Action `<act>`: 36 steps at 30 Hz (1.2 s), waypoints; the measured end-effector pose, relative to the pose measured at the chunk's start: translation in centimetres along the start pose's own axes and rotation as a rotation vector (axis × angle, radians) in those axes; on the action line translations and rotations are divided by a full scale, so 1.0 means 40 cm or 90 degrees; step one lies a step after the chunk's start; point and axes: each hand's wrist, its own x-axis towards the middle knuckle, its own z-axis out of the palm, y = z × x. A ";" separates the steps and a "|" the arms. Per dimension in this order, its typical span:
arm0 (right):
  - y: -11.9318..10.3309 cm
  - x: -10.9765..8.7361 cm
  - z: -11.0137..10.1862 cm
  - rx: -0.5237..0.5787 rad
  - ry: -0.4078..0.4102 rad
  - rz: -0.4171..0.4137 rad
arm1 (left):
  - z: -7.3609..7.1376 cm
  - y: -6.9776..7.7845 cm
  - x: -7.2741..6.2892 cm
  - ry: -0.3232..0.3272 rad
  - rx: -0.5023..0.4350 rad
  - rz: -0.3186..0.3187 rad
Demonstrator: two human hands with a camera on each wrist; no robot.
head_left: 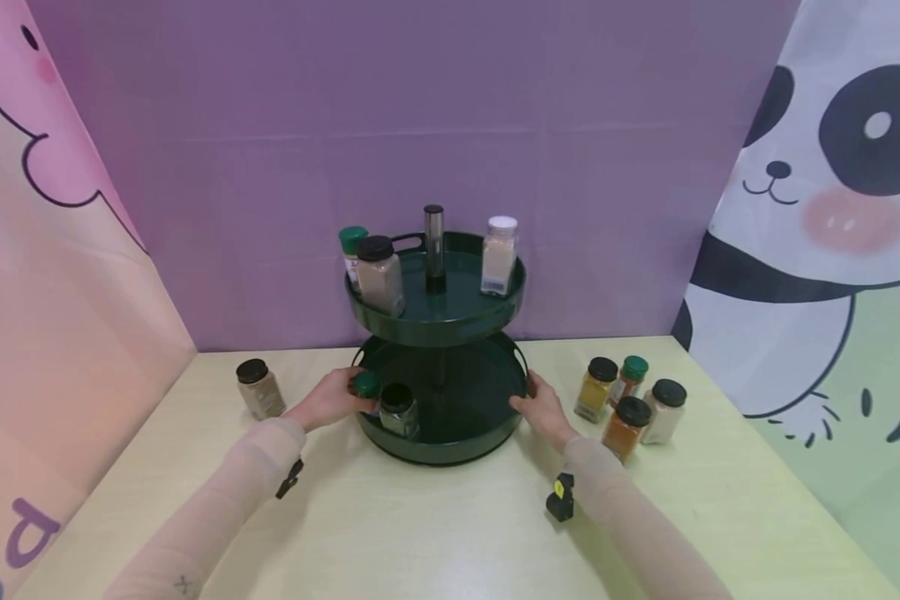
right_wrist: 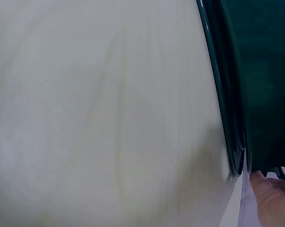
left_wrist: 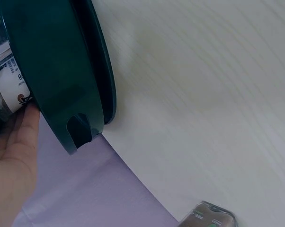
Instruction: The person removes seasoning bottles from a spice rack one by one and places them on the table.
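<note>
A two-tier dark green turntable organizer (head_left: 438, 451) stands on the table. At the left of its lower tier my left hand (head_left: 332, 401) grips a green-capped spice jar (head_left: 367, 384); the jar's white label (left_wrist: 13, 84) shows in the left wrist view. Right beside it on that tier is a black-capped spice jar (head_left: 399, 412). My right hand (head_left: 543, 407) holds the lower tier's right rim near the handle cutout, thumb against the wall (right_wrist: 270, 118) in the right wrist view. The upper tier carries a green-lidded jar (head_left: 351, 242), a black-lidded jar (head_left: 380, 279) and a white-lidded jar (head_left: 499, 257).
On the table's left is a black-capped jar (head_left: 261, 390). To the right of the organizer several jars cluster, among them a yellow one (head_left: 595, 393) and an orange one (head_left: 625, 429), close to my right forearm. A metal post (head_left: 434, 242) rises from the upper tier. Behind hangs a purple backdrop (head_left: 270, 167).
</note>
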 end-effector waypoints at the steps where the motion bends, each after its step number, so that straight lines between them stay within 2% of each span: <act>1: 0.000 0.000 0.000 -0.002 0.000 0.001 | -0.001 0.000 -0.001 0.004 0.001 -0.003; 9: 0.000 0.004 0.002 0.002 0.004 -0.003 | -0.007 0.008 -0.004 0.037 0.023 0.014; 17: 0.001 0.002 0.002 0.007 0.002 0.000 | -0.016 0.017 -0.001 0.075 0.039 -0.001; 22: 0.003 0.002 0.001 0.010 0.002 0.001 | -0.027 0.027 -0.001 0.095 0.011 -0.004; 30: 0.000 -0.001 0.002 0.015 -0.002 -0.007 | -0.049 0.047 -0.006 0.166 -0.015 0.014; 36: 0.000 -0.003 -0.001 0.006 -0.004 -0.004 | -0.059 0.052 -0.006 0.174 -0.017 0.007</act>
